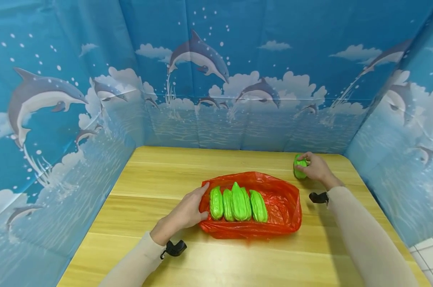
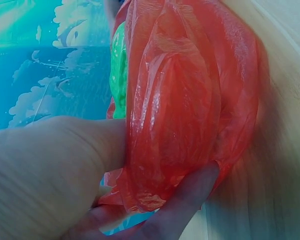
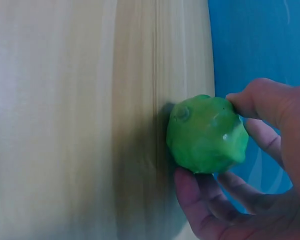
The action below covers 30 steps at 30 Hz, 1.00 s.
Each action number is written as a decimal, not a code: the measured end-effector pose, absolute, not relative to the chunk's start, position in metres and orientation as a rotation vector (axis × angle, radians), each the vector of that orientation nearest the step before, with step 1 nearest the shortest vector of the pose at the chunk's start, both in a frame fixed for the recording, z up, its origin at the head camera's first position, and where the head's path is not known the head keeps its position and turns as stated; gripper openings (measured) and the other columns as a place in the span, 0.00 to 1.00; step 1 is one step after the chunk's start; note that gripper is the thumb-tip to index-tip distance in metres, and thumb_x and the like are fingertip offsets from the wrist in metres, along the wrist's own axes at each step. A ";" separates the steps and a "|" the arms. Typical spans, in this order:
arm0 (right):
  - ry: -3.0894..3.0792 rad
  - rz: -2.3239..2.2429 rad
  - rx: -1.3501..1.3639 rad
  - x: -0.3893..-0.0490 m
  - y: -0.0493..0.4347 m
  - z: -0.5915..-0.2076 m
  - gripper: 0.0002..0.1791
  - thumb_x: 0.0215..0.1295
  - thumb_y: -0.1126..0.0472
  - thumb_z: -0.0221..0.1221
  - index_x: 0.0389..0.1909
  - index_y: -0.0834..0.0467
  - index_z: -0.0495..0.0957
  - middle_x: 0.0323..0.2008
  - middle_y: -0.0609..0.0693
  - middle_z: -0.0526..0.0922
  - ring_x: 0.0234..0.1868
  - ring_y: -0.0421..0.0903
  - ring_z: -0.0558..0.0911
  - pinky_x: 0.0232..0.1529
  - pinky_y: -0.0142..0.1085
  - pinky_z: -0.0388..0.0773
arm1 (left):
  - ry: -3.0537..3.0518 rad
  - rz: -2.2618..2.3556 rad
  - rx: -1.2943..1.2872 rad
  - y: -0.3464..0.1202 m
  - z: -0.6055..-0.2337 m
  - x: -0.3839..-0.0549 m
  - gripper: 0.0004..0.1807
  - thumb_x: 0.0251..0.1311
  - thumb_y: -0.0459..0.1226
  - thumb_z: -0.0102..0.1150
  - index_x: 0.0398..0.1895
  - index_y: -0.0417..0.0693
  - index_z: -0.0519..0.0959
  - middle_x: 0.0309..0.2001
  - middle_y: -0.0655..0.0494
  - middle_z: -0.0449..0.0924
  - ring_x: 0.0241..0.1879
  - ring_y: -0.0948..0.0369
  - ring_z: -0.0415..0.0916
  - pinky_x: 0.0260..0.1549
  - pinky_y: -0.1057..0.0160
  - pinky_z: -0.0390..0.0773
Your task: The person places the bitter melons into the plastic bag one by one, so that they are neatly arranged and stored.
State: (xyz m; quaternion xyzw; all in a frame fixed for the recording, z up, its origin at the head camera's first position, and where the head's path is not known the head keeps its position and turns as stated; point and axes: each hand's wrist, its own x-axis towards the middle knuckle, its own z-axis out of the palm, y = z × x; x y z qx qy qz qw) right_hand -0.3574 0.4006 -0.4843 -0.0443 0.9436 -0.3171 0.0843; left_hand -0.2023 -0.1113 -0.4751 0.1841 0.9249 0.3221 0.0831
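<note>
A red plastic bag lies opened out on the table, with several bumpy green bitter melons side by side in its left and middle part. My left hand holds the bag's left end. In the left wrist view, the thumb and fingers curl round the crinkled red plastic. At the table's back right, my right hand grips another bitter melon. The right wrist view shows this melon end-on, close over the wood, between the thumb on one side and the fingertips on the other.
The light wooden table meets a blue dolphin-print curtain at its back and sides. Each wrist carries a black camera mount. White floor tiles show at the lower right.
</note>
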 end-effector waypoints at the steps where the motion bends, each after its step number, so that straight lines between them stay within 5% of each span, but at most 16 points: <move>1: 2.797 -0.964 -0.122 -0.357 0.401 -0.484 0.31 0.91 0.53 0.60 0.80 0.70 0.67 0.83 0.88 0.59 0.81 0.86 0.66 0.72 0.73 0.80 | 2.763 0.963 0.554 -0.111 -0.475 -0.202 0.56 0.69 0.28 0.78 0.95 0.36 0.58 0.91 0.35 0.65 0.90 0.37 0.66 0.88 0.38 0.71; 7: 2.743 -1.042 -0.089 -0.352 0.403 -0.485 0.45 0.91 0.55 0.60 0.94 0.69 0.50 0.84 0.88 0.57 0.80 0.85 0.67 0.68 0.70 0.84 | 2.770 0.968 0.576 -0.111 -0.475 -0.202 0.55 0.68 0.28 0.78 0.94 0.34 0.58 0.90 0.33 0.66 0.89 0.36 0.67 0.88 0.37 0.72; 12: 2.750 -1.054 -0.093 -0.346 0.405 -0.487 0.50 0.89 0.56 0.60 0.95 0.70 0.41 0.84 0.88 0.55 0.82 0.86 0.64 0.71 0.73 0.82 | 2.765 0.965 0.561 -0.110 -0.476 -0.201 0.55 0.69 0.28 0.78 0.95 0.36 0.58 0.91 0.35 0.65 0.90 0.37 0.66 0.88 0.38 0.71; 30: 2.757 -1.070 -0.167 -0.319 0.397 -0.475 0.49 0.87 0.57 0.65 0.94 0.67 0.49 0.80 0.89 0.51 0.78 0.83 0.63 0.64 0.70 0.83 | 2.770 0.992 0.563 -0.107 -0.478 -0.202 0.55 0.67 0.27 0.79 0.94 0.33 0.59 0.90 0.33 0.66 0.90 0.36 0.66 0.89 0.38 0.70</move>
